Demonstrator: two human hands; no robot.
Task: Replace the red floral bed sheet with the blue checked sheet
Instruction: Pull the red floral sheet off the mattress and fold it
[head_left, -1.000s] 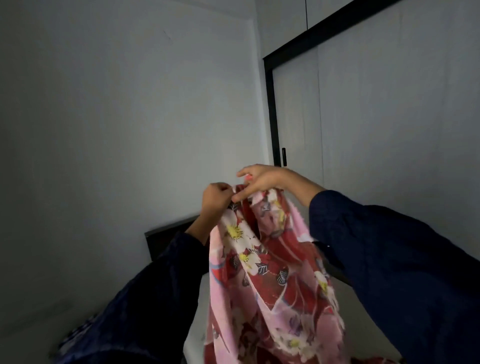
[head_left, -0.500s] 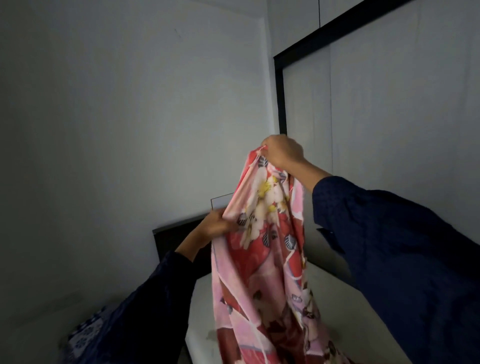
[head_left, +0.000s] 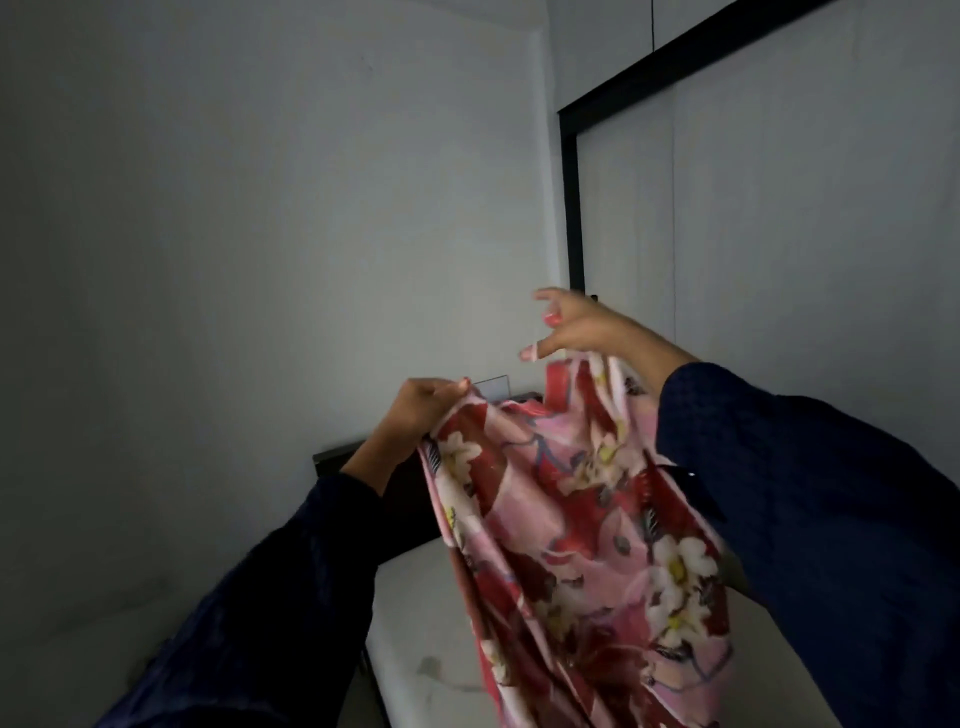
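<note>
One red floral sheet (head_left: 571, 519), two hands, both in dark blue sleeves.

Sheet: held up in the air over the bare mattress (head_left: 415, 649), hanging in folds, lower end out of frame.

Left hand (head_left: 421, 410): fingers curled tight, pinching the sheet's upper left edge against the thumb.

Right hand (head_left: 582, 327): higher up, visible fingers (head_left: 545, 296) spread wide and slightly bent, touching nothing. Sheet's top edge meets the underside of this hand near the wrist; cannot tell whether a hidden finger has hold of it.

One dark headboard (head_left: 410, 514) behind the left wrist.
</note>
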